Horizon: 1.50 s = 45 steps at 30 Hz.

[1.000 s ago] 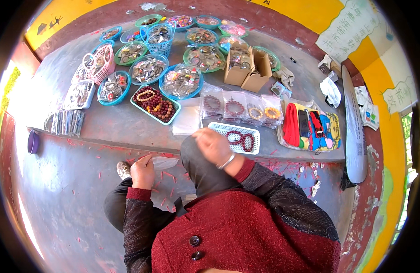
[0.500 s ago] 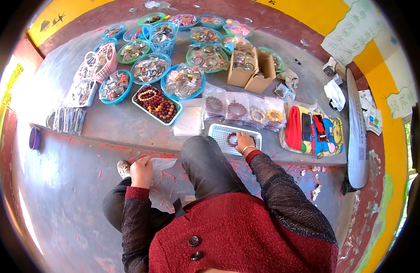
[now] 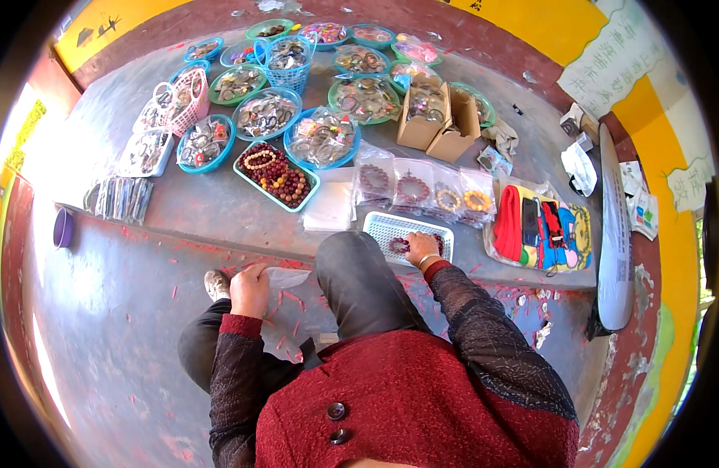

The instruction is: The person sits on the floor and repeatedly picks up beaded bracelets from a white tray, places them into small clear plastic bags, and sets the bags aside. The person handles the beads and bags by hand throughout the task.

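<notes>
My left hand (image 3: 249, 293), low on the left beside my knee, pinches a clear plastic bag (image 3: 287, 278) that sticks out to the right. Past my knee, a white plastic basket (image 3: 377, 221) rests at the platform's edge. Inside it my right hand (image 3: 423, 248) has its fingers closed on a dark red bead bracelet (image 3: 398, 245); the palm hides part of the beads. Behind the basket lie bagged bracelets (image 3: 412, 188) in a row. A stack of clear, flat bags (image 3: 329, 206) lies to their left.
A green-rimmed tray (image 3: 308, 199) of bead strings stands left of the bags. Farther back are blue bowls (image 3: 323, 165), a handled basket (image 3: 288, 78) and open cardboard boxes (image 3: 455, 134). At right sits a bright cloth bundle (image 3: 575, 226). A purple pot (image 3: 63, 228) is far left.
The view has shifted slightly, so the scene sits a little to the right. My right hand stays in the white basket, its fingers now drawn in on the bracelet. My left hand keeps its bag.
</notes>
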Each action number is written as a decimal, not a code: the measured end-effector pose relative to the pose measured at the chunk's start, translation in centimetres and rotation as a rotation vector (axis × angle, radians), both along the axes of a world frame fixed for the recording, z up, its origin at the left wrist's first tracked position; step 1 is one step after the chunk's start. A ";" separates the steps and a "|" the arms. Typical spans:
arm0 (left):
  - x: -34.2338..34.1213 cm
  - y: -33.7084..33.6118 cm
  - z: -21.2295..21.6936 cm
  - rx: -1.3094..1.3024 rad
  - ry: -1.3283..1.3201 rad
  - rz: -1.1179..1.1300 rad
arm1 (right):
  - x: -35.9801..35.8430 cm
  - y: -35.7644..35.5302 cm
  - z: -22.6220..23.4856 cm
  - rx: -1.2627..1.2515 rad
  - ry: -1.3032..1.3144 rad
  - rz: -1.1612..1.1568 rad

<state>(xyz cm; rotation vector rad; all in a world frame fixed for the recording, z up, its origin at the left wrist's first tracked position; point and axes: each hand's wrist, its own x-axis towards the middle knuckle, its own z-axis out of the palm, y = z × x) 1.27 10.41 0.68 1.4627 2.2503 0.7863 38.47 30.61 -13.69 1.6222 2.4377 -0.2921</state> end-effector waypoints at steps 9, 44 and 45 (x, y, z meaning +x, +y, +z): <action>0.0 0.0 -0.1 0.030 0.008 -0.022 | 1.9 2.6 -4.2 -0.240 0.473 -0.430; -0.2 -0.7 0.5 0.015 -0.208 -0.067 | -19.4 -8.4 21.6 -0.338 1.029 0.721; -0.2 -0.8 0.6 0.006 -0.189 -0.084 | -19.5 -8.5 21.8 -0.290 1.018 0.735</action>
